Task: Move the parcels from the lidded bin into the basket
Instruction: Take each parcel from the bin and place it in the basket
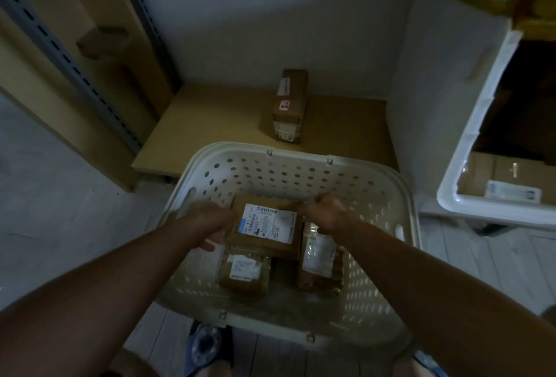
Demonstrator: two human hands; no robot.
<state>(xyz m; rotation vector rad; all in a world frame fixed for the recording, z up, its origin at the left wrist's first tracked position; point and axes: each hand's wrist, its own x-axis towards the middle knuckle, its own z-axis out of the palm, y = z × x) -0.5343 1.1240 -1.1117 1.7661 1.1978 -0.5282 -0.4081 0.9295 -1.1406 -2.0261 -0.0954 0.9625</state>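
Note:
A cream perforated basket [304, 178] stands on the floor in front of me. Inside it, both hands hold a brown cardboard parcel [264, 244] with a white label, low over the basket's contents. My left hand [210, 223] grips its left edge and my right hand [325, 214] grips its right edge. Two other labelled parcels lie in the basket beneath it: one at the front left [245, 271], one at the right [320, 262]. The white lidded bin [469, 148] stands at the right with its lid up; more parcels [496, 181] show in its bottom.
A low wooden shelf board [210, 124] lies behind the basket, with a tall brown box [290, 106] standing on it. A metal rack upright [75, 70] and wooden panels rise at the left. My feet in sandals [204, 346] are just below the basket.

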